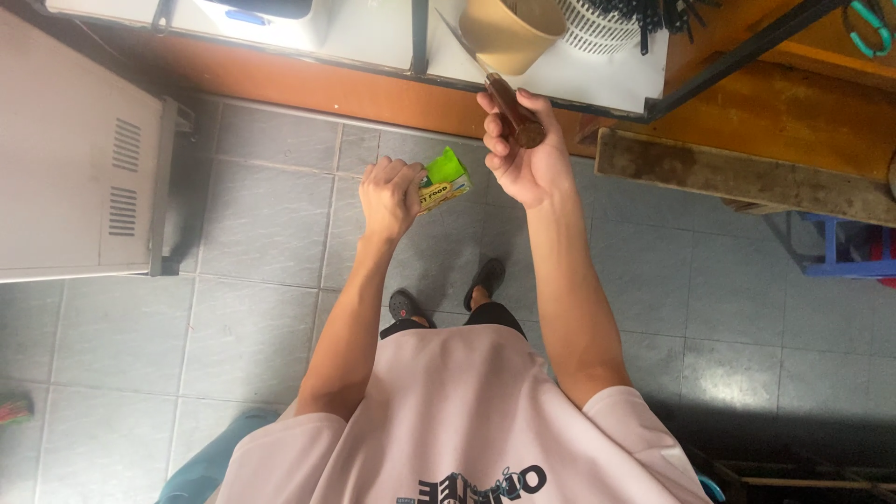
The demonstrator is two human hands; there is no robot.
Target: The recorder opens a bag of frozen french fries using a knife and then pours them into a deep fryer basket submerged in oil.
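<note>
- One small green and yellow foil packet (444, 181), crumpled at its top, sits at the frame's centre, above the grey floor tiles (261, 224).
- The left hand (390, 196) is clenched round the packet's lower end.
- The right hand (523, 149) grips one brown wooden knife handle (514, 112), its blade pointing to the brown paper bowl (509, 33) at upper centre.

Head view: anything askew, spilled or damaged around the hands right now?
Nothing spilled or broken shows. The left hand grips a green packet over the tiled floor, clear of the counter. The right hand holds a brown-handled tool angled up toward a tan cup near the counter's edge.
</note>
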